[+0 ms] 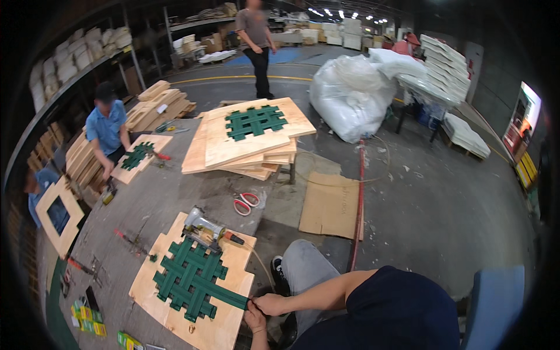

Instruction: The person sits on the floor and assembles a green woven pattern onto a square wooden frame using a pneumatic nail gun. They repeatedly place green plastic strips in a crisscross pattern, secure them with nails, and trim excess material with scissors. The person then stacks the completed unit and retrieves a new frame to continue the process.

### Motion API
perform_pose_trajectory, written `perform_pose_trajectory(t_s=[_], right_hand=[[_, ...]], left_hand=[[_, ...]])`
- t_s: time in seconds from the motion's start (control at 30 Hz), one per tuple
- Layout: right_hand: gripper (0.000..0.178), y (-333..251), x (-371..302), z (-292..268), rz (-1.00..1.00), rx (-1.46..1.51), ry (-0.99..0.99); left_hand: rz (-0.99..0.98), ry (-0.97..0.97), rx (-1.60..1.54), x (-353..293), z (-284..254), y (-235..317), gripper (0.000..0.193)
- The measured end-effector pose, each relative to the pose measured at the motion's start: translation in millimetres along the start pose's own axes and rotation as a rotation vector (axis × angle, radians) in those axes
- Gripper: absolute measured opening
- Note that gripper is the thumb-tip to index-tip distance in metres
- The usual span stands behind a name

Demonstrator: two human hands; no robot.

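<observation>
Apparently to keep it taut, the right hand [269, 304] and left hand [255, 318] pinch the green strap [232, 297] by its end — fingertips narrowed onto it — at the wooden panel [219, 331]'s right edge, while the air-powered gun [202, 224] rests on its far side, presumably within reach.
</observation>
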State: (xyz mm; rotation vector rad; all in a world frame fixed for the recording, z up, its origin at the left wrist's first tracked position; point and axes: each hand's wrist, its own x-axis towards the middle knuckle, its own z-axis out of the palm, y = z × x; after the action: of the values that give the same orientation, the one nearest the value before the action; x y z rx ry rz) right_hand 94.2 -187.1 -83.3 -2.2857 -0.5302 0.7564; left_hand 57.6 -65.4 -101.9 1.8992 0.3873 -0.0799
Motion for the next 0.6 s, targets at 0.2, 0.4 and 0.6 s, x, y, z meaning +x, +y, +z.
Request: perform_pose_trajectory(t_s=[0.2, 0.4, 0.6], right_hand=[[0.021, -21, -30, -76, -0.160, -0.099, 0.048], [0.028, -63, 80, -236, -0.066, -0.128, 0.584], [0.062, -61, 216, -248, 0.168, -0.048, 0.395]], left_hand=[[-0.195, -0.247, 0.368, 5, -4, -9, 0.034], [0.484, 0.259, 0.395, 24, -2, -56, 0.038], [0.775, 0.386, 1.177, 26, 3, -72, 0.047]])
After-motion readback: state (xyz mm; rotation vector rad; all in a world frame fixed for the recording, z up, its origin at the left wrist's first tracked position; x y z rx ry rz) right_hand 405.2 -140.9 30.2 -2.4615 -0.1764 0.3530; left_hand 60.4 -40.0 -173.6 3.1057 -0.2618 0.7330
